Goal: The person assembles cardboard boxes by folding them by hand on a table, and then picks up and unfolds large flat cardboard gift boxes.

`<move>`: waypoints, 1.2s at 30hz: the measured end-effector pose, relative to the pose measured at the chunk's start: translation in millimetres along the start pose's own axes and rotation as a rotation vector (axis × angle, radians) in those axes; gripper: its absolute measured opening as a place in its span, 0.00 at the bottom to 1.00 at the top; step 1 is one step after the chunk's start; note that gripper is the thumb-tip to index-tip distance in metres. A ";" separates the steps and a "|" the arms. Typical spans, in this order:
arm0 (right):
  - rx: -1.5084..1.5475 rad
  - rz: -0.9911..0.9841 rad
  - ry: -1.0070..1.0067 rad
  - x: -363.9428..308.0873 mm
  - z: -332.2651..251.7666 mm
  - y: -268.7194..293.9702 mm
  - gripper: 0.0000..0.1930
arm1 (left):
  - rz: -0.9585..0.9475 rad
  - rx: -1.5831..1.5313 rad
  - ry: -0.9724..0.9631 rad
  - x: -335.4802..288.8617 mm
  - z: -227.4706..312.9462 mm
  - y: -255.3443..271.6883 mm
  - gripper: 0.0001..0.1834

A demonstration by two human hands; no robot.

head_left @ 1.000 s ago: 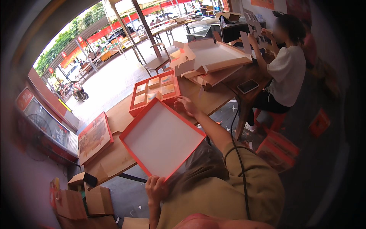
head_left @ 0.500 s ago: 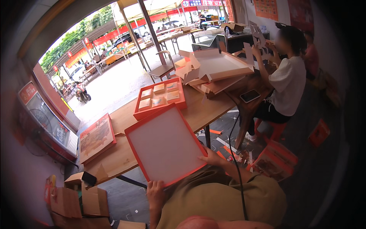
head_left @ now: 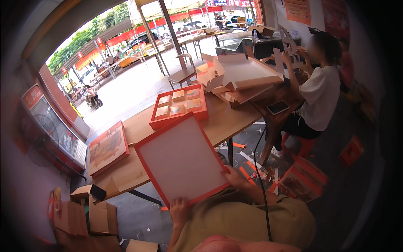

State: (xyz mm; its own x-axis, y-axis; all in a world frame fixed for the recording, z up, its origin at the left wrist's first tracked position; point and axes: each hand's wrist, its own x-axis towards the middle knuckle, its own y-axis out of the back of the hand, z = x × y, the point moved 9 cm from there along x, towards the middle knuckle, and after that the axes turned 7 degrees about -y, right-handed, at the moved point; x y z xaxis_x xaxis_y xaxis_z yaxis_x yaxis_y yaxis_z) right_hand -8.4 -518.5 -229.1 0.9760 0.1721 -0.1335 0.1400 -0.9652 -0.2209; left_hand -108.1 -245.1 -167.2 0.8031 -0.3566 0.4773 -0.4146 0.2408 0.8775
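Observation:
A shallow square box lid (head_left: 180, 159) with a pale inside and a red-orange rim is held tilted before me, its inside facing up toward me. My left hand (head_left: 179, 211) is closed over its near edge, close to the near left corner. On the right side, my right hand (head_left: 236, 177) grips the rim with the thumb on top. Just beyond the lid, an open red box (head_left: 200, 113) with several small square packs (head_left: 179, 95) in its compartments rests on the wooden table (head_left: 140, 161). A flat box with a printed picture (head_left: 108, 147) lies at the table's left.
Unfolded cardboard trays (head_left: 247, 69) are stacked at the far right, beside a phone (head_left: 278, 107). A seated person (head_left: 321, 88) handles white card there. A black cable (head_left: 261, 180) crosses at my right. Opened cartons (head_left: 103, 216) stand lower left; paper scraps (head_left: 252, 166) litter the floor.
My left hand has shifted slightly right along the lid's near edge. The lid has turned a little and moved slightly left against the table. Both hands still grip it.

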 end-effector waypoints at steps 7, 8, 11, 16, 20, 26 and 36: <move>-0.031 -0.043 0.072 -0.2 4.2 -10.6 0.16 | -0.060 -0.143 0.009 -7.1 -1.7 -17.3 0.14; -0.024 -0.044 0.073 -0.3 4.6 -10.5 0.16 | -0.061 -0.154 -0.007 -7.8 -1.4 -18.2 0.13; -0.022 -0.023 0.067 -1.1 5.7 -8.8 0.15 | -0.079 -0.172 -0.042 -7.7 -0.9 -21.3 0.12; 0.024 -0.020 0.035 -3.2 1.8 -8.0 0.15 | -0.063 -0.195 -0.069 -4.5 1.9 -15.5 0.11; 0.148 -0.004 -0.088 -2.6 -1.5 0.1 0.17 | -0.116 -0.295 -0.054 -6.9 2.5 -15.0 0.09; 0.319 -0.015 -0.171 -2.5 -10.1 8.0 0.20 | -0.016 -0.330 -0.194 -2.0 8.8 3.5 0.07; 0.470 -0.056 -0.161 4.0 -9.5 27.8 0.20 | 0.207 -0.281 -0.187 18.4 32.0 59.2 0.07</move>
State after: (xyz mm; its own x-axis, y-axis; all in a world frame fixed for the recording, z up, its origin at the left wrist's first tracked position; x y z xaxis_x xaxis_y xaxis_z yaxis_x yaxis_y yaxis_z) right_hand 0.9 -546.6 -226.6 0.9257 0.2855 -0.2480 0.0653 -0.7666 -0.6388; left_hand -131.6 -266.3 -105.0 0.6125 -0.4263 0.6657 -0.4053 0.5537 0.7275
